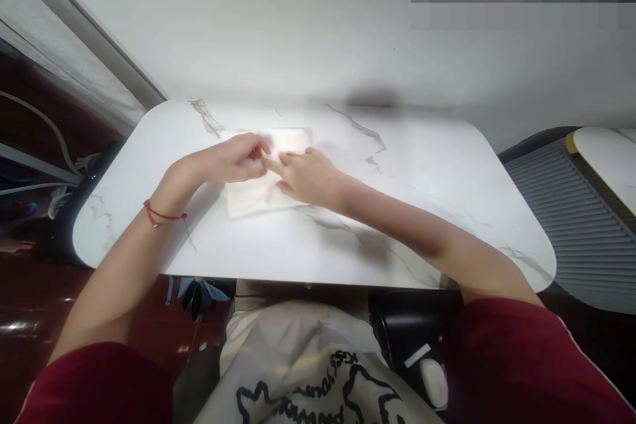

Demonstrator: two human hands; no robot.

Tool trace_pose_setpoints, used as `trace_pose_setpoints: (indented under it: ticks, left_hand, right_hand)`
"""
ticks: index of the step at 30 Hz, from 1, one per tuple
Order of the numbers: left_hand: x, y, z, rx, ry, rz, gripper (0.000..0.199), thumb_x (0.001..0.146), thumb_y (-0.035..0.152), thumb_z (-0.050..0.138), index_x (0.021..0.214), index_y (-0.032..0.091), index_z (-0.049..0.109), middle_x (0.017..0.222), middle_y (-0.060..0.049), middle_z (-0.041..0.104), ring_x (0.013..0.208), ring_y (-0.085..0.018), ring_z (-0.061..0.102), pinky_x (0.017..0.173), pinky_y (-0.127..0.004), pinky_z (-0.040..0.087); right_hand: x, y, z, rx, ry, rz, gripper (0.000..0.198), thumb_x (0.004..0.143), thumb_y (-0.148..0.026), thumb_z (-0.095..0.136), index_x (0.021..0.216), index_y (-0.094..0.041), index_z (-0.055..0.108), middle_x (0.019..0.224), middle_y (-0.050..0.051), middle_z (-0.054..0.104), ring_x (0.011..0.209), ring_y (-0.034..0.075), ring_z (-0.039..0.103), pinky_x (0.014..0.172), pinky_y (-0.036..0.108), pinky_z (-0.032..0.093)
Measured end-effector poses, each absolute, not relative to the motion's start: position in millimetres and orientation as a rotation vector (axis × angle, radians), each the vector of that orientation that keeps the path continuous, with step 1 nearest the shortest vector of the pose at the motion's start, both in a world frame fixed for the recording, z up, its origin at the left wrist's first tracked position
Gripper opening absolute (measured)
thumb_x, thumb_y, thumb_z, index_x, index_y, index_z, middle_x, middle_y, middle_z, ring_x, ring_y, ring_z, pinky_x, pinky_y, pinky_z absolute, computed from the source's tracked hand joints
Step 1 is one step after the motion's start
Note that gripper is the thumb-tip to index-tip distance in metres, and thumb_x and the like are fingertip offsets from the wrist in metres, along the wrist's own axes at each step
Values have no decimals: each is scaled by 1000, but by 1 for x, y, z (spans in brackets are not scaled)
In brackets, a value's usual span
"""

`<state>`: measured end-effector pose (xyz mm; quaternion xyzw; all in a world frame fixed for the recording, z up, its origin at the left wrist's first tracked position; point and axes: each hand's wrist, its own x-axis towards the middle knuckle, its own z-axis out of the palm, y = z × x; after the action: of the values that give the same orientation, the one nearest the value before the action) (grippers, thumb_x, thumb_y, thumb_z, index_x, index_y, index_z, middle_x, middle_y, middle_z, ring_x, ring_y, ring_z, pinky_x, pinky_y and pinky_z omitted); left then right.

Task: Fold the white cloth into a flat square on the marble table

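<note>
A white, roughly square sheet (248, 202) lies flat on the marbled white table (422, 165). It looks soft and lightly creased; I cannot tell whether it is cloth or paper. Over its upper left part is my left hand (236, 158), fingers bent and thumb apart from them, with nothing visible between. A red string bracelet (163, 215) circles that wrist. My right hand (308, 175) rests on the sheet's right side. Its index finger stretches toward my left thumb, and the two tips meet or nearly meet. Both hands cover much of the sheet's middle.
Behind the table's far edge rises a white wall (273, 40). A grey ribbed panel (551, 205) stands at the right beside another white tabletop (611, 159). Below the near edge are a blue folded item (203, 295) and a white rounded object (434, 382).
</note>
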<state>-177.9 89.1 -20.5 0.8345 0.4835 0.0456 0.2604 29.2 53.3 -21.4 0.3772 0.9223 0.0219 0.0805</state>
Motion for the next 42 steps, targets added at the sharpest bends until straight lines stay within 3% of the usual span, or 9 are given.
trace_pose_setpoints:
  ticks: [3,6,12,24,36,42]
  left_hand:
    - [-166,97,-48,2534,1376,161,49,93,36,42,138,17,50,140,-18,55,138,-35,44,112,-56,37]
    - [-152,110,-74,2693,1506,365,55,96,26,33,147,9,43,152,-25,45,146,-36,37,116,-58,30]
    - [-135,157,-90,2741,1582,461,55,97,31,33,148,14,44,154,-22,47,147,-35,38,118,-58,26]
    - [-124,186,-102,2705,1582,619,58,100,43,30,154,23,40,155,-15,48,151,-30,36,121,-53,24]
    - [-125,186,-103,2647,1556,646,60,98,38,30,154,21,40,164,-16,38,154,-31,31,122,-56,21]
    - [-124,181,-96,2693,1619,573,58,95,30,31,149,14,47,158,-19,46,147,-33,40,118,-55,27]
  right_hand:
    - [32,79,-30,1278,2746,110,48,104,-23,36,149,-9,45,133,23,63,117,30,61,88,37,37]
    - [32,105,-40,1352,2767,149,48,103,-20,31,146,-5,48,132,26,63,118,33,60,90,41,37]
    - [36,151,-61,1389,2878,256,48,98,-18,33,137,3,51,119,29,65,108,37,59,92,49,35]
    - [61,191,-110,1541,2976,281,60,103,-31,22,159,-8,29,157,26,38,146,41,34,112,62,29]
    - [65,193,-116,1567,3105,275,58,103,-33,22,155,-12,39,152,23,46,140,38,39,113,60,27]
    - [63,186,-111,1603,3134,235,57,100,-27,26,152,-10,45,147,25,51,136,36,42,110,55,31]
